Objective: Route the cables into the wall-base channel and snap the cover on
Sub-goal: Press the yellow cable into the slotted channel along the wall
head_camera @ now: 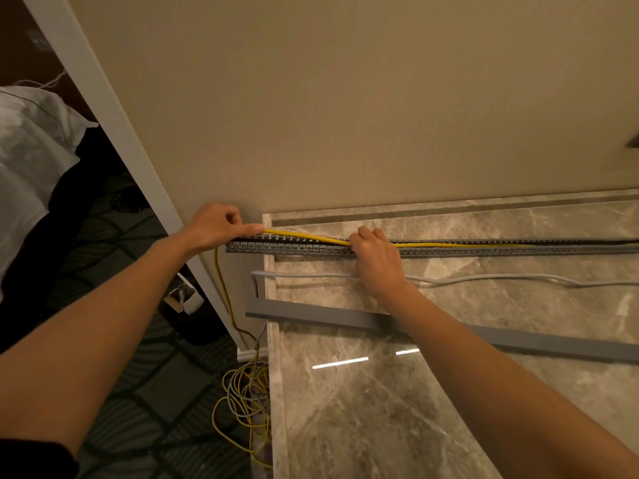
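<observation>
A slotted grey plastic cable channel (449, 248) is laid along the base of the beige wall (345, 98) on the polished marble counter (449, 409). The thin yellow cable (304, 236) is pinched in the left hand (216, 224), whose grip is clenched on it at the channel's left end; from there the cable is run rightward into the channel and downward to a loose coil on the patterned floor. The right hand (375, 257) is pressed onto the channel, its grip curled over the yellow cable. Just below that hand a pale grey cable (484, 279) is stretched across the counter, and nearer still the flat grey channel cover (311, 312) is laid, partly hidden under the right forearm.
</observation>
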`<move>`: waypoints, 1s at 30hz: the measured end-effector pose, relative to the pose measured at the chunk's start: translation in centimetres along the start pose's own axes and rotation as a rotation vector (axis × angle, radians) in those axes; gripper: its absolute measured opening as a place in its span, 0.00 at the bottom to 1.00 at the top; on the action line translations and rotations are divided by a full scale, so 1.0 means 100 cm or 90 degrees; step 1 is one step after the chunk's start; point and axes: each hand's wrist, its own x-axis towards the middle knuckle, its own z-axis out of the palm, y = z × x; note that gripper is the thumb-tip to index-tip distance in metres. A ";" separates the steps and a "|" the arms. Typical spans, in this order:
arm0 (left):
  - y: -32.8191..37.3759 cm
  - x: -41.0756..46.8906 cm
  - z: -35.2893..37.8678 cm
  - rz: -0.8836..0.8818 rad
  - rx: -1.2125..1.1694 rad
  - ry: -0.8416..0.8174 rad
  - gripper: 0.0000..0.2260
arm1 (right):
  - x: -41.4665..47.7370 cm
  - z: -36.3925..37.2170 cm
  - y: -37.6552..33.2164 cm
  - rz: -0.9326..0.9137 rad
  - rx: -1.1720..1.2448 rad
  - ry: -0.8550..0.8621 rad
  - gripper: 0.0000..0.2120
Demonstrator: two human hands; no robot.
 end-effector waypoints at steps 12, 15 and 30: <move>-0.002 -0.019 0.006 0.212 0.189 0.183 0.08 | 0.002 0.002 0.000 0.025 -0.003 0.024 0.12; -0.007 -0.025 0.008 0.251 0.239 0.187 0.07 | 0.003 0.003 -0.001 0.022 -0.002 0.025 0.12; 0.026 -0.033 0.040 0.417 0.479 0.129 0.10 | -0.005 0.017 0.003 0.000 0.009 0.077 0.13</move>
